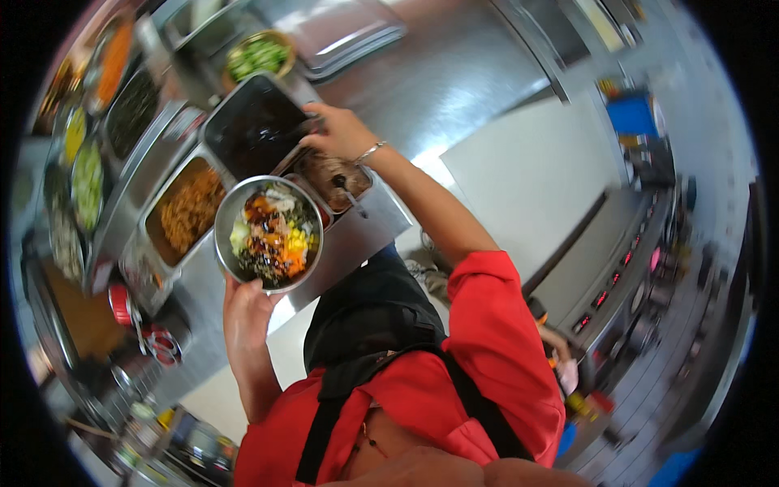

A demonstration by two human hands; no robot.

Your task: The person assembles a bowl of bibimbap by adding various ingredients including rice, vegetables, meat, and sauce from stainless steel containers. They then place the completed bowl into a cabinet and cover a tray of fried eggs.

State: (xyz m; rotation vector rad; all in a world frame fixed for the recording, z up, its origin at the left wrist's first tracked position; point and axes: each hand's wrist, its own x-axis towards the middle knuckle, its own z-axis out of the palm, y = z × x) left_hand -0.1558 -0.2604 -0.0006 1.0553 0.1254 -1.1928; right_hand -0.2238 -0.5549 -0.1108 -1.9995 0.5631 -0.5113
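Observation:
My left hand [248,312] grips the near rim of a round steel bowl [224,253]. Strips of green, yellow and orange vegetables, dark seaweed-like shreds and pale pieces fill it, with dark sauce drizzled on top. Beyond the bowl is a deep rectangular pan of dark sauce [251,130]. At that pan's right edge my right hand [339,134] is closed round the handle of a metal utensil [315,123]; the utensil's far end is unclear. A smaller pan of brownish food [326,180] with a spoon [350,197] in it sits below my right wrist.
Left of the bowl stands a pan of orange-brown shredded food [191,207]. Beyond it are containers of greens [87,185] and carrot-coloured shreds [115,61]. Chopped greens fill a round bowl [258,57]. Red-handled scissors [162,346] lie left. Another person's arm [554,341] shows at right.

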